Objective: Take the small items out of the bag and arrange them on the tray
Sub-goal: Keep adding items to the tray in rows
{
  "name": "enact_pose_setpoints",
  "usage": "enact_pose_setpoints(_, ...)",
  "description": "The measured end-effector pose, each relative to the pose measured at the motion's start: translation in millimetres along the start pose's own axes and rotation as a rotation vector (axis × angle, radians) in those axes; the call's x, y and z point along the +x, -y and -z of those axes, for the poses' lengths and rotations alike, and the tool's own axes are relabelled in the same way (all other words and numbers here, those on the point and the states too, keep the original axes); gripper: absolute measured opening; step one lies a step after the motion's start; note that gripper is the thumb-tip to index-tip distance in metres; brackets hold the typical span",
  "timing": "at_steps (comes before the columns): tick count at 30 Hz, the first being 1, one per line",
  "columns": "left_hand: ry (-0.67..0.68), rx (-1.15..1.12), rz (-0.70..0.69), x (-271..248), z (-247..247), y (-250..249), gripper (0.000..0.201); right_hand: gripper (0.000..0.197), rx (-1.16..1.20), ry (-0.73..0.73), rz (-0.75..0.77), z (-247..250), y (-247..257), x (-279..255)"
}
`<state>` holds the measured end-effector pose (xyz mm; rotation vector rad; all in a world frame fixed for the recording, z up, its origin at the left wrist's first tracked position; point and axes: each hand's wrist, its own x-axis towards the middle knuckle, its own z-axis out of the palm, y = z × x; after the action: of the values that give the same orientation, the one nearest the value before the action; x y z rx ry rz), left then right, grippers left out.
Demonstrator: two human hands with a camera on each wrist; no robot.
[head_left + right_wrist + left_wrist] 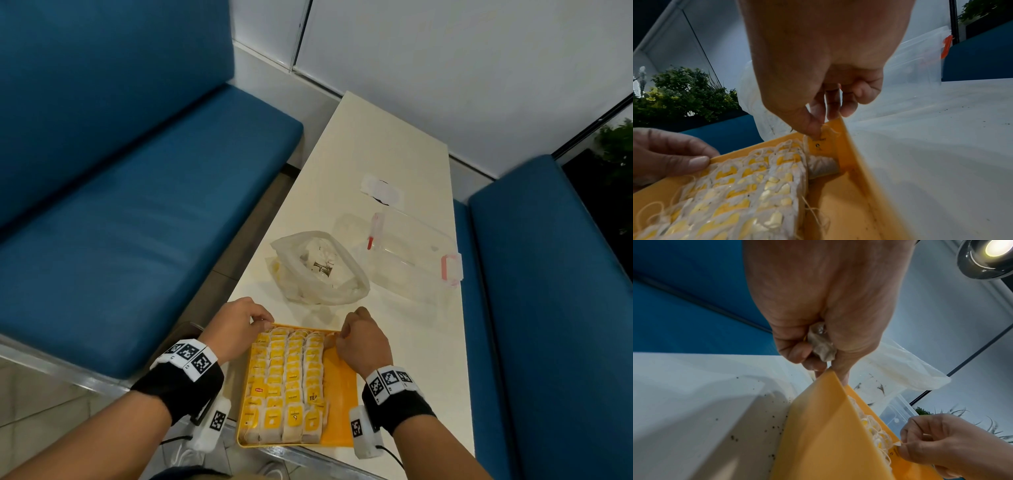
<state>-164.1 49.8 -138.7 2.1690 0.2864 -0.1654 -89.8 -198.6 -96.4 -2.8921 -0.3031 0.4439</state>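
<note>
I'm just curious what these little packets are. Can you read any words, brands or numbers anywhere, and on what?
"TEA": on a yellow tag in the tray's right-hand row.
Red oval logo on another tag: a brand mark, too blurred to read.
Small print on the other tags and the tag the right hand pinches: unreadable.
Wristband squares: patterns only.

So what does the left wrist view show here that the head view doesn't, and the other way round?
Only the left wrist view shows a crumpled tea bag tucked in the left hand, plus a ceiling lamp. Only the head view shows four full rows of tea bags, the bare strip of tray on the right, and the whole clear box. Both show the right hand pinching a tag at the tray's far edge, and the plastic bag.
</note>
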Motion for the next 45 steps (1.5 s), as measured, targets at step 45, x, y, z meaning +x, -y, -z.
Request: enact_pose_setpoints(45, 0.344, -0.991, 0.257, -14.8, 1.0, -64.9, 0.047, 0.015, 0.382, -0.108, 0.346, 12.1, 72.9, -38.6)
